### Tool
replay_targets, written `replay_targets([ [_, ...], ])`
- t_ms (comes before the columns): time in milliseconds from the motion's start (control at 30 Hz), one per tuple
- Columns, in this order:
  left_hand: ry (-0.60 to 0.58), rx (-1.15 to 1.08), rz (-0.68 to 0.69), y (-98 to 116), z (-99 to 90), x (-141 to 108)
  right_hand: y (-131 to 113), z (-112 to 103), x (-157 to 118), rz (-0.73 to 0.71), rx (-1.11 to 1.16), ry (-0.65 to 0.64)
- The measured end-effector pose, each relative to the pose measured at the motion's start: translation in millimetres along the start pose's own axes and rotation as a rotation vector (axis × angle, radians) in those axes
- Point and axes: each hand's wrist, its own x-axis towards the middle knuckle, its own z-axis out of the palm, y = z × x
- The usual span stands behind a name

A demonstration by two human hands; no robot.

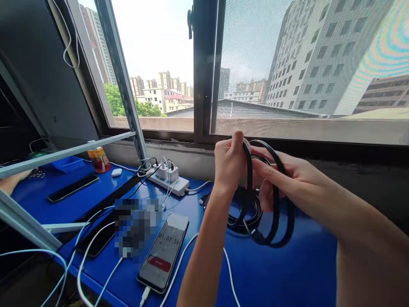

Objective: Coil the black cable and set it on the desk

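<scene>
Above the blue tabletop, a thick black cable (pixel 277 221) hangs in loose loops between my two hands. My left hand (pixel 230 160) is closed around one side of the loops, thumb pointing up. From the right, my right hand (pixel 281 175) grips the same cable, with its fingers reaching in among the loops. Part of the fingers is hidden behind the cable and the other hand. Below and behind the hands, another coiled black cable (pixel 255 213) lies on the table, and a dark connector (pixel 203 199) shows beside it.
A phone showing a timer (pixel 164 251) lies left of my arm, with a white cable plugged in. Behind it sits a white power strip (pixel 169 179) with chargers. A metal frame (pixel 121 72) crosses the left side. Another person's hand (pixel 14 181) is at the far left.
</scene>
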Motion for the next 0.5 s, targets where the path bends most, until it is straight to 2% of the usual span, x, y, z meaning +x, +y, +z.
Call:
replay_targets([
  [67, 0.020, 0.006, 0.006, -1, -0.2, 0, 1, -3, 1, 0.003, -0.010, 0.071],
  [133, 0.044, 0.047, -0.007, 1, -3.9, 1, 3, -7, 2, -0.011, -0.039, 0.194],
  [267, 0.064, 0.086, -0.080, 9, -19.7, 5, 4, -15, 5, 0.017, -0.032, 0.465],
  [333, 0.050, 0.075, -0.078, 12, -27.9, 7, 0, -17, 7, 0.062, 0.005, 0.560],
  [400, 0.030, 0.072, -0.061, 13, -33.1, 9, -5, -17, 6, 0.063, 0.008, 0.617],
  [500, 0.024, 0.065, -0.036, 11, -32.0, 10, -10, -13, 2, -0.024, -0.098, 0.585],
])
